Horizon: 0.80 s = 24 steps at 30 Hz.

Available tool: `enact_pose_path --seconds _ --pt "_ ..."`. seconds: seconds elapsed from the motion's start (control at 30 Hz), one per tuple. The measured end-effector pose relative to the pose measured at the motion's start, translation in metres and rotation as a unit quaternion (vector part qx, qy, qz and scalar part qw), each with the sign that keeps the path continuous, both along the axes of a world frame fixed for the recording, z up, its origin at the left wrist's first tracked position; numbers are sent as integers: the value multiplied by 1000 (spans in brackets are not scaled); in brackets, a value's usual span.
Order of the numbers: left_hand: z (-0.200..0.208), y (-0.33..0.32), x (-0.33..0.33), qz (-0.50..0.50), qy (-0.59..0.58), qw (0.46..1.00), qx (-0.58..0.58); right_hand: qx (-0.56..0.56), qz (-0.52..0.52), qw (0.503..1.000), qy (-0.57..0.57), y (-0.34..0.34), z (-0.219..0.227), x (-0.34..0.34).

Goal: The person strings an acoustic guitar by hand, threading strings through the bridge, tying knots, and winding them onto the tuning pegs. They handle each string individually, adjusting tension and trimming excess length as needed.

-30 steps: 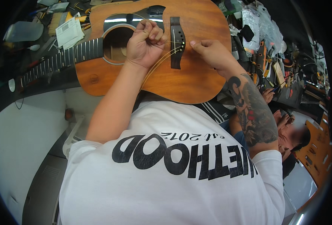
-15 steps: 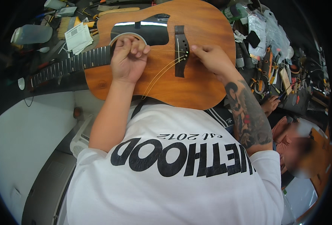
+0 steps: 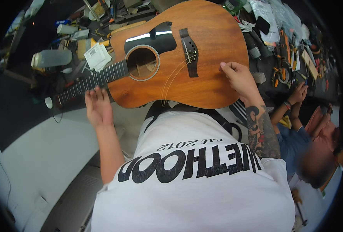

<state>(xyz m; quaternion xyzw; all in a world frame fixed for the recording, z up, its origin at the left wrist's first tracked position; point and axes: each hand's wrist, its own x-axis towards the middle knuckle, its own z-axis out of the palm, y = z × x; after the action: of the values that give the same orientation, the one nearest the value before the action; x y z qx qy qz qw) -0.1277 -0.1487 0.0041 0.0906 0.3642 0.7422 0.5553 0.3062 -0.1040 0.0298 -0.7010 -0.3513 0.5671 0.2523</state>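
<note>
An acoustic guitar [image 3: 218, 34] with an orange-brown wooden top lies face up before me, its neck [image 3: 113, 72] pointing left. Thin golden strings [image 3: 170, 73] run from the dark bridge [image 3: 193, 70] and curve over the near edge of the body. Pale bridge pins show in some of the bridge holes. My left hand [image 3: 100, 108] is open, palm up, its fingertips beside the near edge of the neck. Over the right part of the body, my right hand [image 3: 239, 79] has its fingers curled and thumb forward; anything in them is too small to make out.
Paper packets [image 3: 98, 56], a translucent bottle [image 3: 55, 58] and various tools crowd the bench at the far left. Plastic bags [image 3: 282, 17], pliers [image 3: 283, 54] and other tools lie at the right. A co-worker's hands [image 3: 298, 94] are near the bench at the right.
My left hand has left the soundhole area, moved left to the neck and opened. My right hand has drawn back from the bridge to the right. The soundhole is now uncovered.
</note>
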Motion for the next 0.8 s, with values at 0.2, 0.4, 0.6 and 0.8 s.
enact_pose_path --seconds 0.2,0.4,0.6,0.8 --pt "-100 -134 -97 -68 -61 968 -235 -25 -175 979 98 -61 0 22" --pt "-233 -203 -202 -221 -62 740 -632 -5 -394 866 307 -144 -2 -2" --pt "-176 -118 -238 -250 204 827 -460 -79 -529 821 201 -289 -51 -45" --pt "-86 -63 -242 -302 497 781 -228 -193 -532 788 242 -385 -104 -100"
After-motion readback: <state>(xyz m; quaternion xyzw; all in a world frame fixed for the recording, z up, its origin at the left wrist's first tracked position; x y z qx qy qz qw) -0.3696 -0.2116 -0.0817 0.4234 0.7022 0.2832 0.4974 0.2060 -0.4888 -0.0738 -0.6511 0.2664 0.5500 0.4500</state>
